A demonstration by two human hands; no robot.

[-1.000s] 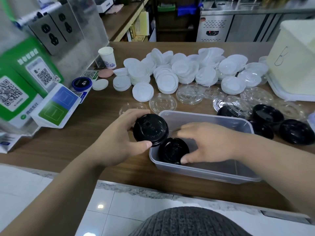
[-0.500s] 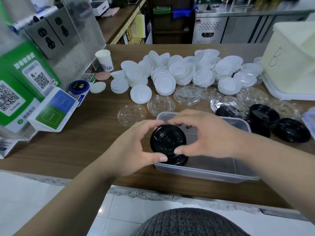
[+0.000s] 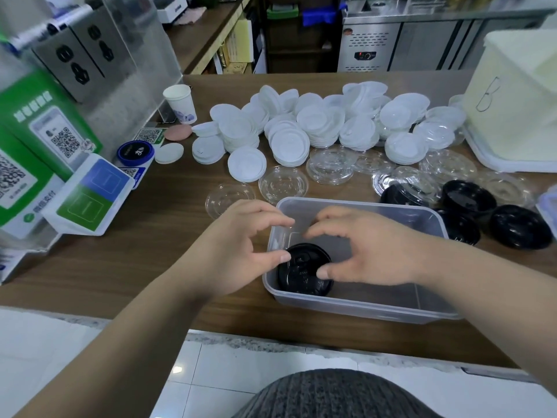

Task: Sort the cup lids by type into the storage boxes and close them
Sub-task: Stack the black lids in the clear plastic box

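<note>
A clear plastic storage box [image 3: 355, 307] stands near the counter's front edge. In its left end lies a short stack of black cup lids [image 3: 301, 271]. My left hand [image 3: 238, 245] and my right hand [image 3: 370, 251] hover over that stack with fingers spread and curved; both thumbs are at the top lid's edge and neither hand grips it. More black lids [image 3: 518, 226] lie on the counter right of the box. White lids [image 3: 289, 140] are heaped at the back, with clear lids [image 3: 283, 184] scattered in front of them.
A large pale storage box marked B [image 3: 518, 110] stands at the back right. At the left are a paper cup [image 3: 180, 102], a blue round tin [image 3: 135, 152], QR code stands [image 3: 87, 194] and a clear screen. The counter edge runs just below the box.
The black lid that both hands held above the box now lies on the lid in the box. Both hands have let go and spread their fingers.
</note>
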